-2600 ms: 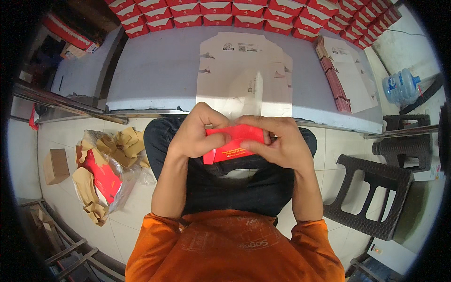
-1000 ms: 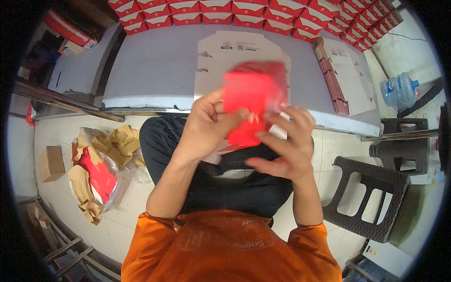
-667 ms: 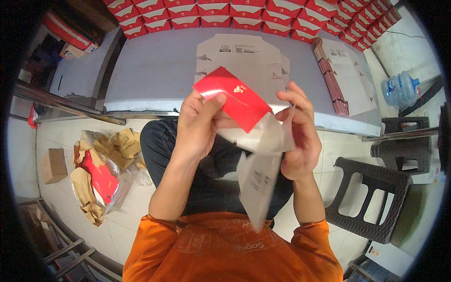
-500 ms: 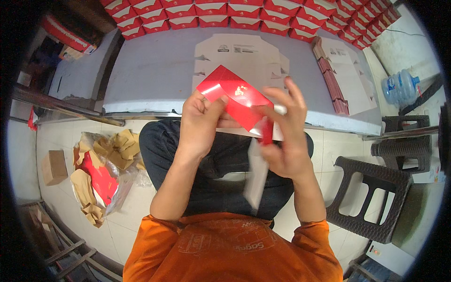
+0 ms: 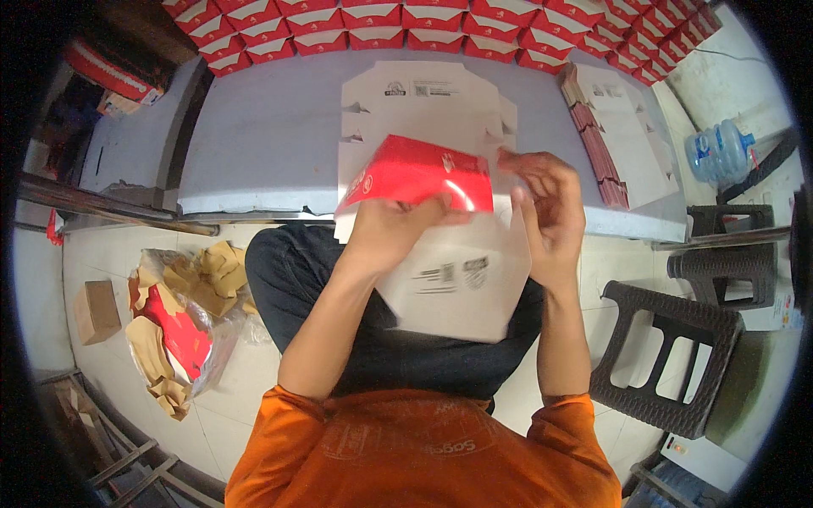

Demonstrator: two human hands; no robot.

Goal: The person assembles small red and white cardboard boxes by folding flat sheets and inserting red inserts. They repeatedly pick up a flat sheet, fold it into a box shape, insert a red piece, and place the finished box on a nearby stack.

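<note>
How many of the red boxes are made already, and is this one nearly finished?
Done: rows of folded red boxes line the table's far edge. In hand: the left hand and right hand hold a red-and-white carton blank, only partly folded. Left: a flat blank and a stack of blanks wait on the table.

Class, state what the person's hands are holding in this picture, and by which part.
A red-and-white cardboard box blank: left hand under its red panel, right hand at its right edge.
</note>
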